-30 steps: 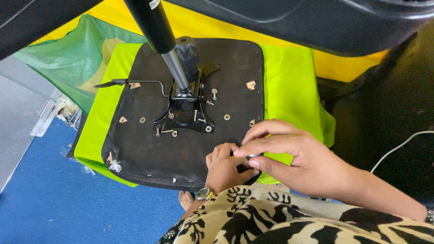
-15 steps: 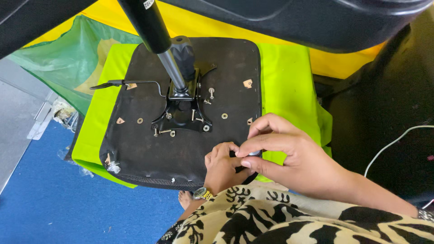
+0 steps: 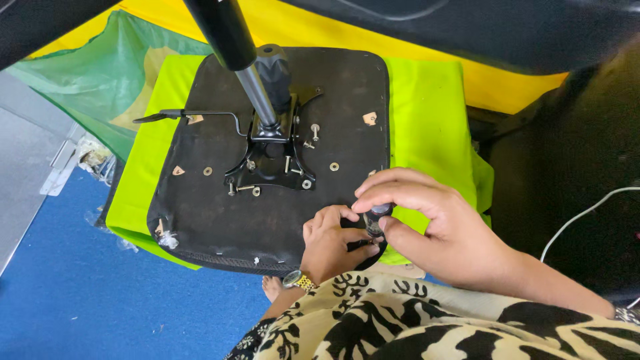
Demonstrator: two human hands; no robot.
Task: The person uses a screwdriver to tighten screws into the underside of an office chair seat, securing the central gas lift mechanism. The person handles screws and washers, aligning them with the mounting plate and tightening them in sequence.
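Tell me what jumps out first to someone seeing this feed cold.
The upturned black chair seat lies mid-frame on a lime-green cloth, its metal mechanism plate and gas column sticking up. At the seat's near right edge, the right hand pinches a small dark tool while the left hand steadies beside it.

Upturned black chair seat on lime-green cloth; metal mechanism plate with gas cylinder. Left hand and right hand pinch small dark cylindrical part at seat edge.
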